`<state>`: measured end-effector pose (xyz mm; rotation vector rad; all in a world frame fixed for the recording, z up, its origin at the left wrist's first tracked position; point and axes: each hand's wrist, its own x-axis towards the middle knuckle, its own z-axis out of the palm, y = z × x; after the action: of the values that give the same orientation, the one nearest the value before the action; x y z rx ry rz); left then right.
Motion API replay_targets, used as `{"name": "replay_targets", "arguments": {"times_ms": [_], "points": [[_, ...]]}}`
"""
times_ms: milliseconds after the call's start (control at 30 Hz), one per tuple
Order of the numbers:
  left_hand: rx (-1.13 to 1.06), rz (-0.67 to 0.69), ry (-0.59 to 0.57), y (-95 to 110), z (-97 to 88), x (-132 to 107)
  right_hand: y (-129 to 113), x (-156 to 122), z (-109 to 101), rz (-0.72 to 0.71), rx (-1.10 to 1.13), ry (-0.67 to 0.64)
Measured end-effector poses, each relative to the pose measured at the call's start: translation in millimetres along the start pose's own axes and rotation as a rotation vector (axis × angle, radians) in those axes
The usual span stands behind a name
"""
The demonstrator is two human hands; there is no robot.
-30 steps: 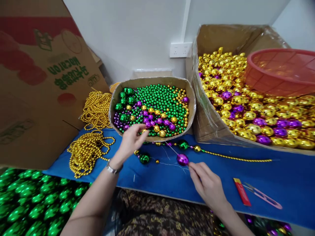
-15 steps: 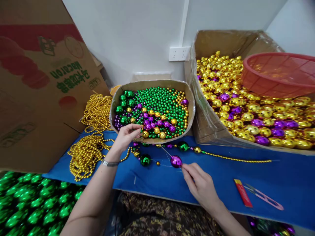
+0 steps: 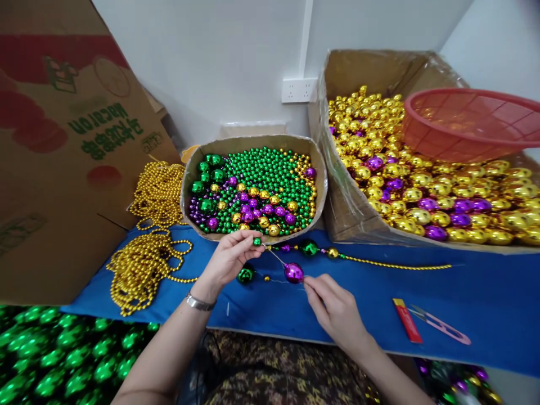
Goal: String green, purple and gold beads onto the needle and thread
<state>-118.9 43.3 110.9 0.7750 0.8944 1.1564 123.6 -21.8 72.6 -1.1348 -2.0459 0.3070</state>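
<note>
Your left hand (image 3: 230, 260) is pinching a small green bead (image 3: 257, 241) at the thread (image 3: 275, 257); your right hand (image 3: 333, 306) is gripping the thread beside the purple ball (image 3: 293, 273). Threading is under way; the next move requires steady alignment.

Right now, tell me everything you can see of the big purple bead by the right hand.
The purple bead is large, oval and mirror-shiny, like metallised plastic. It sits low over the blue cloth, strung on a thin thread that runs up to the left hand, which pinches a small green bead. The right hand has its fingertips just behind it.
</note>
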Motion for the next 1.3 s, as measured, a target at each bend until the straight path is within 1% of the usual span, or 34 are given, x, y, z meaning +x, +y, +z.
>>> {"name": "replay_targets", "arguments": {"times_ms": [133, 267, 300, 333, 400, 433, 467, 500, 567, 600, 667, 733, 767, 833, 900, 967, 1033, 1067, 1133, 1200, 1300], "points": [[0.157, 0.037, -0.031, -1.2, 0.0, -3.0, 4.2, -3.2, 0.8, -0.05, -0.093, -0.017], [0.488, 0.094, -0.097, 1.4, -1.6, 1.0, 6.0, -4.3, 2.8, -0.072, -0.114, 0.015], [0.604, 0.147, -0.092, 3.1, -1.6, 4.8, 6.0, -3.9, 2.5, -0.059, -0.098, 0.028], [0.738, 0.233, -0.065, 4.8, -1.4, 9.9, 6.1, -3.4, 1.9, -0.037, -0.077, 0.041], [1.065, 0.467, 0.008, 7.6, -0.3, 23.6, 6.4, -2.4, -0.1, 0.016, -0.039, 0.059], [1.25, 0.577, 0.018, 8.2, 0.6, 31.5, 6.8, -2.1, -1.1, 0.038, -0.029, 0.066], [1.432, 0.666, -0.003, 7.9, 1.7, 39.5, 7.4, -2.1, -1.9, 0.05, -0.024, 0.073], [1.598, 0.722, -0.045, 7.0, 2.8, 47.3, 8.1, -2.3, -2.5, 0.056, -0.024, 0.077], [1.853, 0.751, -0.133, 3.7, 4.9, 60.9, 9.6, -3.4, -2.9, 0.058, -0.022, 0.081], [1.936, 0.743, -0.158, 2.0, 5.5, 66.2, 10.2, -4.2, -2.9, 0.06, -0.021, 0.081], [2.009, 0.718, -0.166, 0.1, 5.5, 73.1, 11.0, -5.8, -3.0, 0.069, -0.017, 0.081], [1.934, 0.707, -0.156, 1.3, 3.9, 74.2, 11.2, -7.0, -3.9, 0.082, -0.016, 0.085], [1.83, 0.705, -0.152, 2.9, 2.7, 72.4, 11.2, -7.3, -4.6, 0.088, -0.016, 0.089], [1.507, 0.669, -0.148, 6.8, 0.7, 64.2, 11.2, -7.2, -6.2, 0.096, -0.015, 0.095], [1.103, 0.543, -0.145, 9.9, 0.2, 51.5, 11.2, -6.4, -7.2, 0.089, -0.016, 0.1], [0.728, 0.36, -0.149, 10.8, 1.7, 37.5, 11.1, -5.2, -7.1, 0.077, -0.016, 0.095], [0.457, 0.21, -0.159, 10.1, 4.3, 25.6, 10.7, -4.0, -5.8, 0.067, -0.017, 0.087], [0.367, 0.164, -0.163, 9.5, 5.6, 21.1, 10.5, -3.5, -4.9, 0.064, -0.02, 0.081], [0.253, 0.115, -0.16, 8.7, 7.6, 15.4, 10.1, -3.0, -3.2, 0.052, -0.026, 0.075], [0.194, 0.095, -0.153, 8.5, 8.4, 13.1, 10.1, -3.1, -2.3, 0.038, -0.037, 0.073], [0.171, 0.088, -0.155, 8.6, 8.1, 12.1, 10.7, -4.1, -2.7, 0.024, -0.055, 0.06]]}}
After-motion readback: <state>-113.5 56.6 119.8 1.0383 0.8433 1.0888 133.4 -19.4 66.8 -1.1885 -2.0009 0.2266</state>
